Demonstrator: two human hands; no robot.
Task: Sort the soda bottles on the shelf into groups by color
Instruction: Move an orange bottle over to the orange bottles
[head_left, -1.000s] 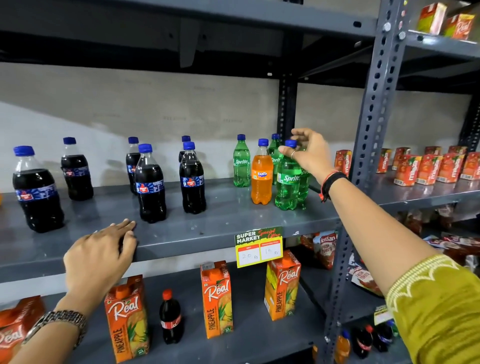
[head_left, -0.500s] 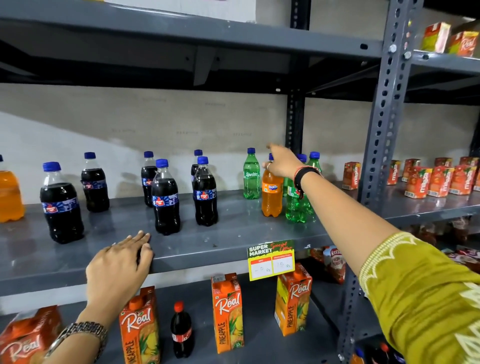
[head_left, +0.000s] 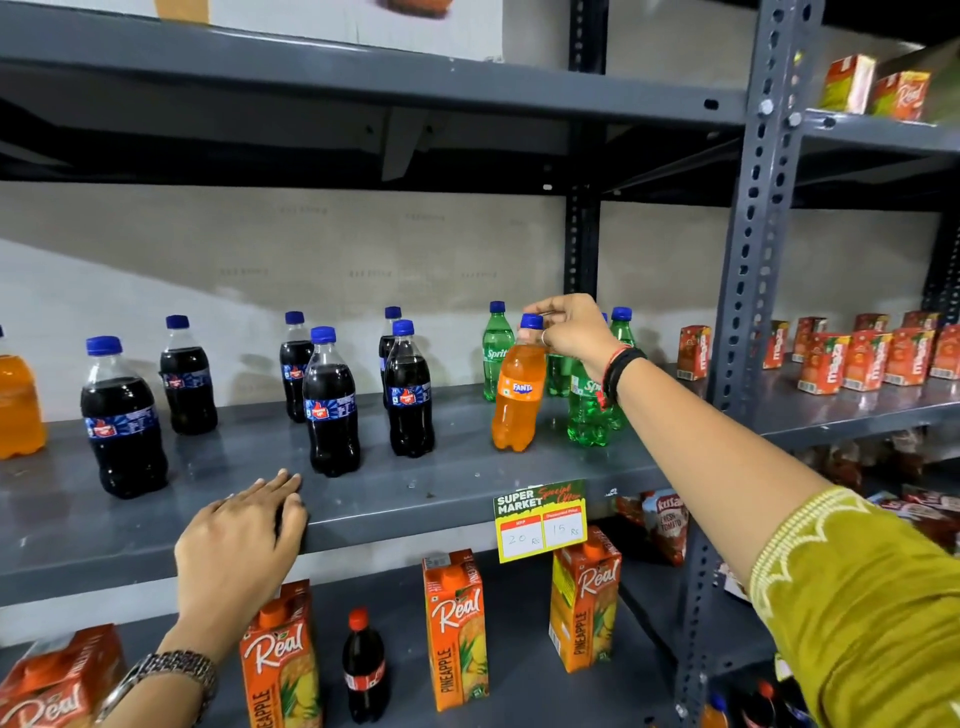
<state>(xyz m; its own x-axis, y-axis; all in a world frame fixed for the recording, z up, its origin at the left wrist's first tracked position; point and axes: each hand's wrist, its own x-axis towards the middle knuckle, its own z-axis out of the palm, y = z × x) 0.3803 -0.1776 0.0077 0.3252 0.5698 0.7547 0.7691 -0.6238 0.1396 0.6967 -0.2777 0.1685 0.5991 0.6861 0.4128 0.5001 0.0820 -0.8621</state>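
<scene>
An orange Fanta bottle (head_left: 518, 395) with a blue cap stands tilted on the grey shelf (head_left: 426, 499). My right hand (head_left: 576, 330) grips its cap and neck from above. Behind and to the right stand green Sprite bottles (head_left: 587, 410), one more (head_left: 496, 351) at the back. Several dark cola bottles (head_left: 331, 402) with blue caps fill the shelf's left and middle. Another orange bottle (head_left: 18, 402) shows at the far left edge. My left hand (head_left: 241, 535) rests flat on the shelf's front lip.
A yellow price tag (head_left: 540, 519) hangs off the shelf edge. Below stand pineapple juice cartons (head_left: 454, 629) and a small red-capped cola bottle (head_left: 365, 667). A perforated upright post (head_left: 753, 291) divides off the right bay, which holds red juice boxes (head_left: 857, 358).
My right hand left the green bottle's cap, moved left and closed on the orange Fanta bottle's cap, tilting it. My left hand stayed on the shelf edge. The camera shifted left.
</scene>
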